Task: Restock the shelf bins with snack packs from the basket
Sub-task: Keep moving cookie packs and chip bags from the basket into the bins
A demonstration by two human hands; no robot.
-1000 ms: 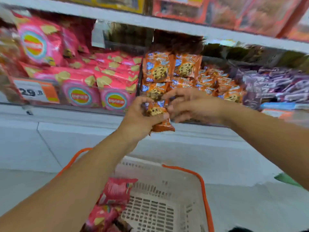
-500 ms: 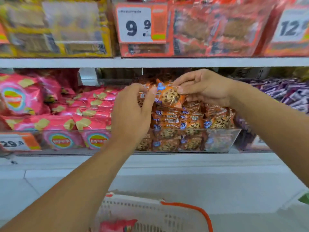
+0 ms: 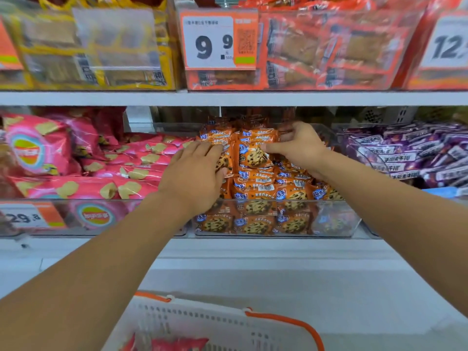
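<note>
Two hands are in the clear bin (image 3: 336, 224) of orange cookie packs (image 3: 255, 191) on the lower shelf (image 3: 228, 245), so the step in hand looks like seating packs on the pile. The left hand (image 3: 195, 178) lies palm down on the pile's left side, fingers straight and close together, pressing the packs. The right hand (image 3: 298, 148) is further back, thumb and curled fingers pinching an upright pack (image 3: 254, 154) at its right edge.

That pack stands on the heap, near the back of the bin, leaning on those behind it. Next, I judge, it needs pushing down and letting go, then both hands drawing back toward the basket (image 3: 202, 323), low in front, where red packs (image 3: 177, 344) show.

Room is tight upward: the upper shelf's edge (image 3: 228, 98) sits just above the pile's top, so the hands should come out low and forward over the bin's front wall. Pink chip bags (image 3: 106, 171) crowd the left wall and purple packs (image 3: 410, 153) fill the bin to the right. The front right corner of the cookie bin holds fewer packs, leaving space there.
</note>
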